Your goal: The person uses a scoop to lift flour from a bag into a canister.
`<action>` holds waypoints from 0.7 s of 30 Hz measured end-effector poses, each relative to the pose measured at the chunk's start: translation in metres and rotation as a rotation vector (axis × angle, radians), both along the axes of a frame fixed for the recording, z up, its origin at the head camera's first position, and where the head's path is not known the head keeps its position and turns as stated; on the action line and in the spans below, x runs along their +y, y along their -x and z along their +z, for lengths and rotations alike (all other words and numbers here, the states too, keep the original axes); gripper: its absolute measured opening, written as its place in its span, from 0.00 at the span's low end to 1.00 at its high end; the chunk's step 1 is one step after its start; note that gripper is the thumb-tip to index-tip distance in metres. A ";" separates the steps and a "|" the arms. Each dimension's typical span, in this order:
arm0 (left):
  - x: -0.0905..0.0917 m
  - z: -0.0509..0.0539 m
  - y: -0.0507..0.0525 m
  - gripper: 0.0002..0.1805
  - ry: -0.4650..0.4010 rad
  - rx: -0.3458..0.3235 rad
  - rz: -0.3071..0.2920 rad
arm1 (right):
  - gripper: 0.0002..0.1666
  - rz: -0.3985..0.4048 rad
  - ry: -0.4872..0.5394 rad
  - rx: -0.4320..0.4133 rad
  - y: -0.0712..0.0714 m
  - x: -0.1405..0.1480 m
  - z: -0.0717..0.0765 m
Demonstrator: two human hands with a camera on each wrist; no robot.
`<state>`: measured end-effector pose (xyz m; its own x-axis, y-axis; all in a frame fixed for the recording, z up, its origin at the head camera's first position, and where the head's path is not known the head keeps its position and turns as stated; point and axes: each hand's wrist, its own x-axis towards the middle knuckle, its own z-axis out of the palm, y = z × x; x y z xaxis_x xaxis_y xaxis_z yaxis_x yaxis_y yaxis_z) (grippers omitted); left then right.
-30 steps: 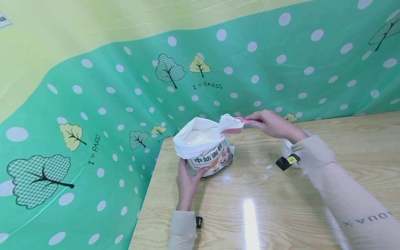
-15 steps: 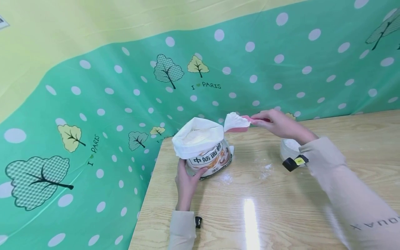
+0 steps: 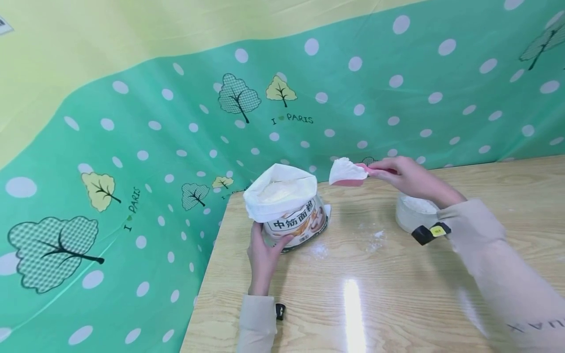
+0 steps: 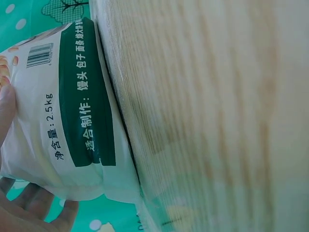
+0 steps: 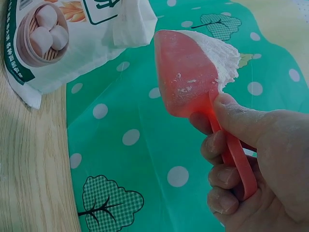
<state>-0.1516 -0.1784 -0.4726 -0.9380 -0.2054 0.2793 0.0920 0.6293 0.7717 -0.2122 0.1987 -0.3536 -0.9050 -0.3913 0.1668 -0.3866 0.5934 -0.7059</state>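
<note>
A pink scoop (image 5: 186, 77) heaped with white flour (image 3: 346, 170) is gripped by its handle in my right hand (image 3: 403, 175), above the table to the right of the bag. In the right wrist view the fingers curl round the handle and the thumb lies at its top. My left hand (image 3: 263, 257) holds the lower front of the open flour bag (image 3: 293, 223), thumb on the front and fingers round the side. The bag's top is folded outward, and flour shows inside. Below my right forearm stands a round container (image 3: 412, 215) with flour in it, partly hidden by the sleeve.
Spilled flour (image 3: 377, 240) dusts the wooden table (image 3: 318, 304) between the bag and the container. A green dotted cloth (image 3: 185, 137) hangs behind the table and along its left side.
My right hand has moved right with the loaded scoop, away from the bag's rim. More of the round container shows now. The left hand and bag stay in place.
</note>
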 end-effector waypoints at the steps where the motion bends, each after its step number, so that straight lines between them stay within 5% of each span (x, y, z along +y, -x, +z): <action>1: 0.000 0.000 0.000 0.53 -0.001 0.002 -0.001 | 0.21 0.002 0.005 0.001 0.000 0.002 -0.001; 11: 0.001 0.001 0.000 0.53 0.006 -0.006 0.007 | 0.20 -0.010 -0.031 0.074 -0.004 0.024 -0.006; 21: 0.000 0.000 0.000 0.53 0.020 -0.004 0.011 | 0.19 -0.067 -0.036 0.062 -0.012 0.040 -0.008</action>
